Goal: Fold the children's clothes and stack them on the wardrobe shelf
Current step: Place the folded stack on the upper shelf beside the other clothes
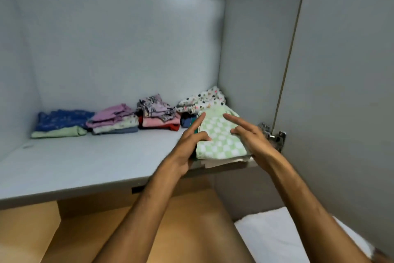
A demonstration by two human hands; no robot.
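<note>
Looks like the placing step; the folded green checked garment (pixel 219 139) sits on a stack at the right front of the wardrobe shelf (pixel 85 169), left hand (pixel 189 143) and right hand (pixel 249 135) open-fingered beside it, gripping nothing; next probably squaring it up.

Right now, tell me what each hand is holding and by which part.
Neither hand closes around anything. The left hand and right hand are open, flanking the green checked garment on the shelf, left thumb resting on its left edge, right fingers against its right side.
</note>
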